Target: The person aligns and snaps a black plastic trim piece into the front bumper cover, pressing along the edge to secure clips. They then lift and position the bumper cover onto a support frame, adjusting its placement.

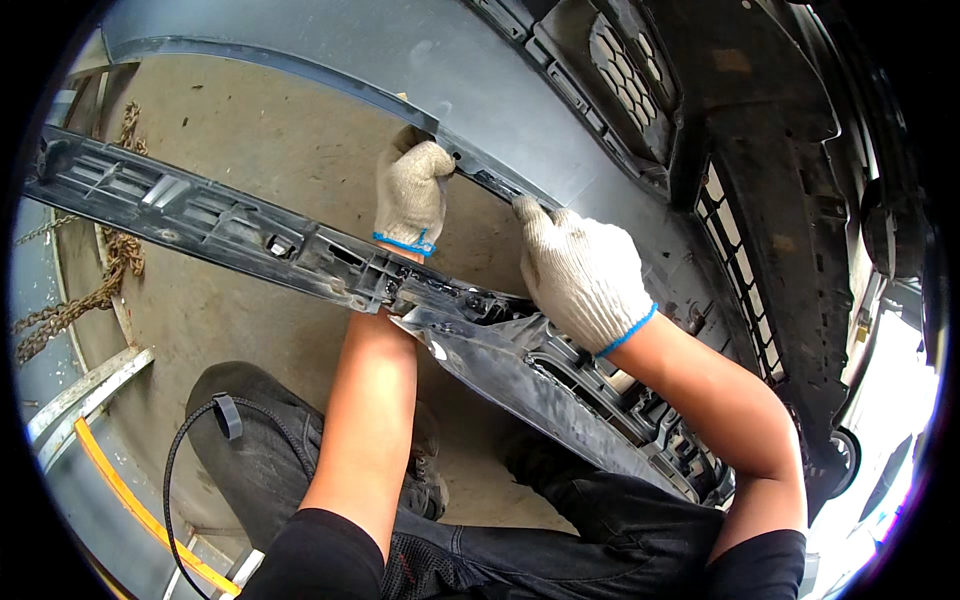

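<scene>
Both my hands wear off-white knit gloves with blue cuffs. At the lip of a large grey bumper panel [440, 70], my left hand [412, 190] is closed with its fingers curled around the edge. Further right along the same lip, my right hand [580, 265] is closed too, its fingertips on the edge and partly hidden. My left forearm passes beneath a long black plastic trim strip [215, 215], which crosses in front of me. This strip joins a dark, scuffed panel [520, 375] with clips and brackets below my right hand.
Black bumper parts with a honeycomb grille [622, 75] and a slatted mesh [735, 260] rise at the right. Rusty chains [120, 265] hang at the left, near a metal frame with a yellow-orange bar [150, 510]. A black cable [172, 480] loops beside my knee.
</scene>
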{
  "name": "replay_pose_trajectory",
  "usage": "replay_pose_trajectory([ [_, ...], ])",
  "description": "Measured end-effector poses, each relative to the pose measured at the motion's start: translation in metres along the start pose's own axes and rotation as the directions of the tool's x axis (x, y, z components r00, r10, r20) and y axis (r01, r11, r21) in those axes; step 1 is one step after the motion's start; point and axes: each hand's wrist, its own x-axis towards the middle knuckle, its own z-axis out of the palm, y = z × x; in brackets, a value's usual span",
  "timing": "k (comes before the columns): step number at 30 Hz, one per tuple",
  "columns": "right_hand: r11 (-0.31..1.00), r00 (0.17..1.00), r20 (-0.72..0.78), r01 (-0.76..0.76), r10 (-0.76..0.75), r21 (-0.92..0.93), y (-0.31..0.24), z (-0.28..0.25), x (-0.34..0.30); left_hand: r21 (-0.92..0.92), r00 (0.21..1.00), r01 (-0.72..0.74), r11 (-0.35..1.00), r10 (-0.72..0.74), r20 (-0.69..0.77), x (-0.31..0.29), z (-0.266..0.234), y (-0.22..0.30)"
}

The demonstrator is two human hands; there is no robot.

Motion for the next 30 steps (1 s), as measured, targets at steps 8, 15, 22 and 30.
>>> replay_pose_trajectory([
  [8, 0.997, 0.998, -0.012, -0.063, 0.062, -0.038, -0.014, 0.007, -0.002, 0.064, 0.999, -0.048, 0.997, 0.048, 0.007, 0.003, -0.009, -0.003],
  [15, 0.991, 0.992, 0.018, -0.12, 0.122, -0.06, -0.023, 0.005, -0.001, -0.005, 1.0, -0.007, 1.0, 0.007, -0.018, -0.005, 0.005, 0.002],
  [22, 0.997, 0.996, 0.048, -0.067, 0.069, -0.044, -0.032, 0.002, 0.02, -0.082, 0.997, 0.018, 0.996, -0.025, -0.079, -0.002, 0.002, -0.001],
  [30, 0.993, 0.993, 0.082, -0.09, 0.084, 0.072, -0.02, 0.01, 0.029, -0.083, 0.991, 0.039, 0.996, -0.049, -0.122, -0.007, 0.01, 0.0],
])
